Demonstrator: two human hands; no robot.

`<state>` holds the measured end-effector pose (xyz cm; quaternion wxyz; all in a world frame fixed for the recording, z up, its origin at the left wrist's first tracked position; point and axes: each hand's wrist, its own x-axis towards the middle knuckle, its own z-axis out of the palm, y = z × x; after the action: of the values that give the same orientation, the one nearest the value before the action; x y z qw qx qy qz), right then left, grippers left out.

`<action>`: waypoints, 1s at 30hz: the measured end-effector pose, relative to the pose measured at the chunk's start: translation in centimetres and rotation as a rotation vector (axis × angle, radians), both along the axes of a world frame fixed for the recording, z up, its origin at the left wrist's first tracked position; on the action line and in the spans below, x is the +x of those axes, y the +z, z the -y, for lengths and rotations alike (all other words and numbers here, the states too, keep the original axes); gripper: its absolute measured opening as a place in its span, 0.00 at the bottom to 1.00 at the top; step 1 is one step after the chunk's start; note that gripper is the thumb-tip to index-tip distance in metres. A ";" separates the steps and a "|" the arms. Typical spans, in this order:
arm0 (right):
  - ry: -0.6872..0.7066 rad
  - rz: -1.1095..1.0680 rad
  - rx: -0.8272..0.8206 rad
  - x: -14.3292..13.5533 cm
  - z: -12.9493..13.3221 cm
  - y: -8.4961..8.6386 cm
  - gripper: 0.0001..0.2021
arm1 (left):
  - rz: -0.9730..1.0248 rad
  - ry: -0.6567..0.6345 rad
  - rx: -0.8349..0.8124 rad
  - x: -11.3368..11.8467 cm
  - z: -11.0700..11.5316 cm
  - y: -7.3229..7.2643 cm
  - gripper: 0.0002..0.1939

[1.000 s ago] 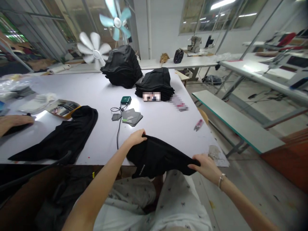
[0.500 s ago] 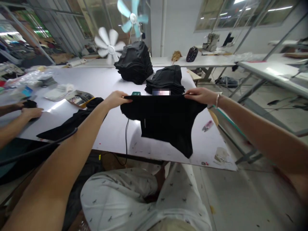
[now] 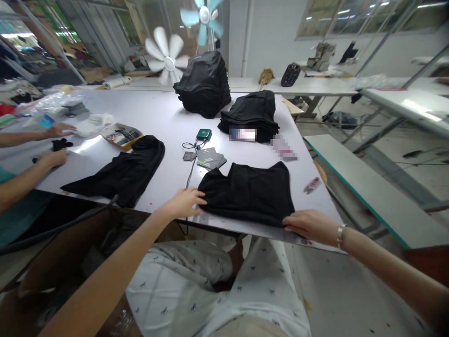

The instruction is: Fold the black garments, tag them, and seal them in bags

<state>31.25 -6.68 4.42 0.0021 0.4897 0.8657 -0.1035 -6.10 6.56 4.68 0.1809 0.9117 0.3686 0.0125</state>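
A black garment [image 3: 247,194] lies spread on the white table [image 3: 168,117] at its front edge. My left hand [image 3: 184,202] is at the garment's left end, fingers apart, with the fingertips at its edge. At the front right corner, my right hand [image 3: 308,223] has its fingers closed on the cloth. Grey tags [image 3: 210,158] and a small green box [image 3: 204,135] with a cord lie just behind the garment. Pink thread snips [image 3: 312,185] rest to its right.
Two stacks of black garments, a tall one [image 3: 205,84] and a lower one [image 3: 250,114], stand farther back. Another black garment [image 3: 122,173] lies left. Another person's hands [image 3: 54,157] handle a small black item at far left.
The garment, held up and stretched between my hands before, now lies on the table. Both hands have come down nearer me, and my left hand has opened.
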 end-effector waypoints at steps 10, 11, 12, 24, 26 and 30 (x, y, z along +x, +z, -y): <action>0.071 -0.268 0.251 -12.5 -7.3 -2.8 0.13 | 0.229 0.485 0.072 3.8 -3.6 -2.8 0.15; 0.048 -0.260 0.286 -13.8 -8.6 -3.6 0.13 | 0.226 0.534 0.074 4.6 -4.4 -3.2 0.16; 0.019 -0.244 0.311 -14.9 -9.6 -4.4 0.14 | 0.226 0.565 0.068 5.3 -5.0 -3.7 0.15; 0.215 -0.139 0.211 -17.9 -10.6 -7.0 0.19 | 0.393 0.622 0.059 4.0 -2.9 -3.5 0.11; 0.263 -0.137 0.193 -18.6 -10.4 -7.2 0.20 | 0.441 0.658 0.063 3.6 -2.7 -3.2 0.11; 0.262 -0.173 0.190 -19.0 -9.7 -7.4 0.21 | 0.482 0.723 0.063 2.5 -2.6 -3.0 0.12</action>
<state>12.20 2.98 -2.95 -0.1052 0.3599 0.9250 -0.0616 -3.62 9.18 1.71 0.2179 0.7000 0.6110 0.2988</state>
